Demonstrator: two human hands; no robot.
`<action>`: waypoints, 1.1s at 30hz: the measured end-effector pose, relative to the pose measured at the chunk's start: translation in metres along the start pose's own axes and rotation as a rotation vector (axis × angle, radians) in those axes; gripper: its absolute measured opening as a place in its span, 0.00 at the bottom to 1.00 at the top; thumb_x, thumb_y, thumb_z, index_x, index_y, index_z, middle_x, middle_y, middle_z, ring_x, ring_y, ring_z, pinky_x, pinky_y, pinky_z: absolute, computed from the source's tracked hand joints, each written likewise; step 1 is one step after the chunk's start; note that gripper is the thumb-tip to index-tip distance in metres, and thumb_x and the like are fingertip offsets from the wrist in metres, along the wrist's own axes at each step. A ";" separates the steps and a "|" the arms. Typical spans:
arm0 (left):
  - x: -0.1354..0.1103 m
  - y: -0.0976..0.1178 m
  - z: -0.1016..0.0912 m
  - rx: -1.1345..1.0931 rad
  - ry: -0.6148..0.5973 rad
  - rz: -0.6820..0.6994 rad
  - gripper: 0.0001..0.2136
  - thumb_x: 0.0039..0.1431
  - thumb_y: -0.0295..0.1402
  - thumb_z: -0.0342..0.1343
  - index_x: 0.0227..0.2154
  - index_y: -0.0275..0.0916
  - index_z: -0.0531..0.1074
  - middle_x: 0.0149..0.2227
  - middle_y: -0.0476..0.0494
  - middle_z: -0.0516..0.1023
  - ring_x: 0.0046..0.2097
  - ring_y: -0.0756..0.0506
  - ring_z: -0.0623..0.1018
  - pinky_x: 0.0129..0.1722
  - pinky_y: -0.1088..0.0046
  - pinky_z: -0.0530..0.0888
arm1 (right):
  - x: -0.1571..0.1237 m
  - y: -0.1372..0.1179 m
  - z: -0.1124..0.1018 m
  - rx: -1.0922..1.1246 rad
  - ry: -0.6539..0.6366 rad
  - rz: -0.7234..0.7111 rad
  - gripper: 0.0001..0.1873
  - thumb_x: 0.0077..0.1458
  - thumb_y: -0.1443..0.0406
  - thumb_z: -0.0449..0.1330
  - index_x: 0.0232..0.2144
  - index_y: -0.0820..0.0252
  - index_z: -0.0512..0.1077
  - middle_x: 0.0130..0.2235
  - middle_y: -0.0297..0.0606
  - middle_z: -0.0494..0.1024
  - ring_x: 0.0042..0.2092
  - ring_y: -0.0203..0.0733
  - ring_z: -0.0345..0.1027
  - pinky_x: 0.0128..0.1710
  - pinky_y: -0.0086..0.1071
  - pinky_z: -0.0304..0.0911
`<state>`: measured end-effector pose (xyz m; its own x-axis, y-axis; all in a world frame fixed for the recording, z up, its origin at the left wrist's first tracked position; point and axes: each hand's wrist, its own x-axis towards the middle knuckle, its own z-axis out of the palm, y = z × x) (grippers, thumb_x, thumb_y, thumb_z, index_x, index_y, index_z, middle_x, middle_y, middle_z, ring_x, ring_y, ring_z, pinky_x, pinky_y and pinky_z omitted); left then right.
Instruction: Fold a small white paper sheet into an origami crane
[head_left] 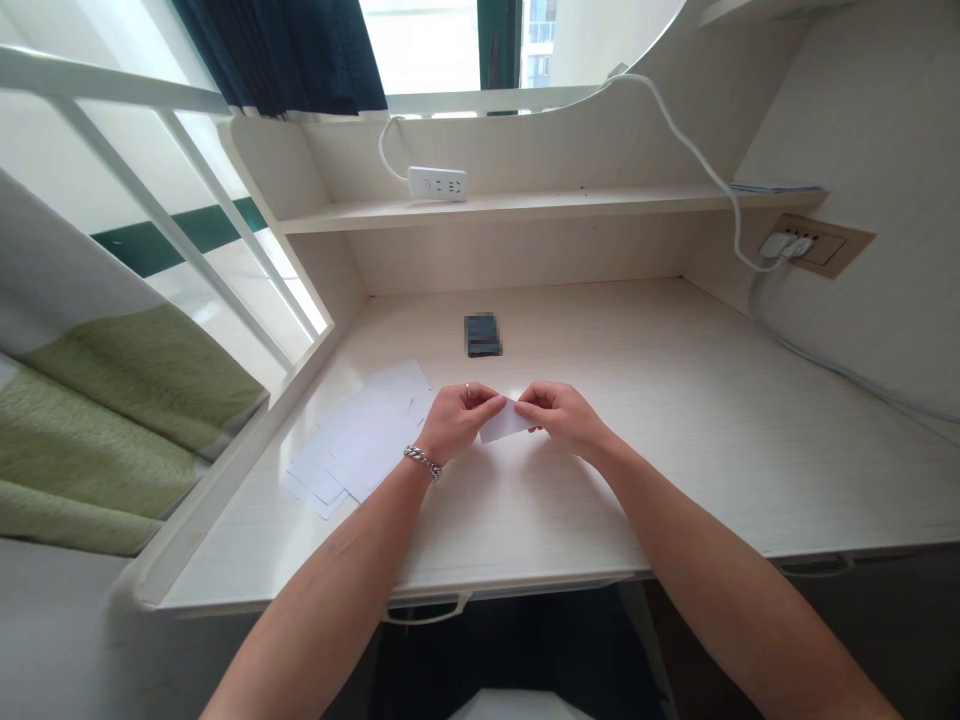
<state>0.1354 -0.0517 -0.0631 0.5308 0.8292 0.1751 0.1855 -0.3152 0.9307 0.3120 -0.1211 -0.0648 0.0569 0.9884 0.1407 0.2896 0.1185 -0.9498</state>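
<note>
A small piece of white paper [501,424] is held between both hands just above the desk, tilted, with its top edge pinched. My left hand [455,420], with a ring and a chain bracelet at the wrist, is closed on its left side between thumb and fingers. On the other side, my right hand [562,412] pinches the paper's right part, its fingers curled behind. Several loose white sheets [367,430] lie overlapping on the desk to the left of my left hand.
Beyond the hands, a dark blurred rectangular object [482,334] lies on the pale desk [645,350]. A white power strip [437,184] sits on the shelf. White plugs fill part of a wall socket [825,245] at right, with cables trailing. A drawer handle [427,612] sticks out below the front edge.
</note>
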 end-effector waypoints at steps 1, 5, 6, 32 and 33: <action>0.001 -0.001 -0.002 0.004 -0.010 0.002 0.14 0.52 0.43 0.60 0.28 0.35 0.77 0.28 0.44 0.78 0.29 0.48 0.74 0.28 0.74 0.68 | 0.000 0.001 -0.001 0.000 0.008 0.004 0.09 0.51 0.60 0.59 0.25 0.60 0.71 0.25 0.34 0.72 0.27 0.36 0.66 0.28 0.31 0.61; 0.004 -0.007 -0.018 0.098 -0.013 0.020 0.14 0.54 0.43 0.58 0.28 0.36 0.75 0.25 0.45 0.77 0.28 0.49 0.74 0.29 0.74 0.70 | 0.001 0.002 -0.009 0.019 0.040 0.031 0.09 0.50 0.61 0.60 0.24 0.61 0.71 0.25 0.34 0.71 0.26 0.36 0.64 0.27 0.31 0.60; 0.004 -0.008 -0.023 0.141 0.007 0.025 0.14 0.55 0.43 0.57 0.28 0.36 0.74 0.25 0.45 0.77 0.28 0.49 0.74 0.30 0.74 0.70 | 0.001 0.001 -0.012 0.034 0.061 0.038 0.09 0.50 0.61 0.60 0.24 0.61 0.70 0.24 0.34 0.71 0.26 0.36 0.64 0.27 0.31 0.59; 0.000 0.004 0.002 -0.161 -0.040 -0.055 0.19 0.55 0.49 0.56 0.24 0.35 0.72 0.22 0.48 0.72 0.25 0.50 0.74 0.27 0.74 0.74 | 0.002 0.004 0.002 0.002 0.154 -0.013 0.12 0.51 0.56 0.60 0.27 0.59 0.72 0.27 0.35 0.74 0.29 0.38 0.64 0.29 0.31 0.57; -0.001 0.005 0.003 -0.179 -0.060 -0.082 0.20 0.55 0.50 0.56 0.25 0.35 0.72 0.22 0.47 0.73 0.26 0.49 0.75 0.28 0.73 0.75 | 0.002 0.004 0.002 0.019 0.170 -0.013 0.12 0.51 0.56 0.60 0.27 0.60 0.72 0.27 0.35 0.74 0.30 0.38 0.65 0.29 0.31 0.57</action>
<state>0.1383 -0.0551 -0.0597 0.5692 0.8180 0.0823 0.0827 -0.1565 0.9842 0.3117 -0.1185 -0.0686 0.2148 0.9567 0.1965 0.2736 0.1343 -0.9524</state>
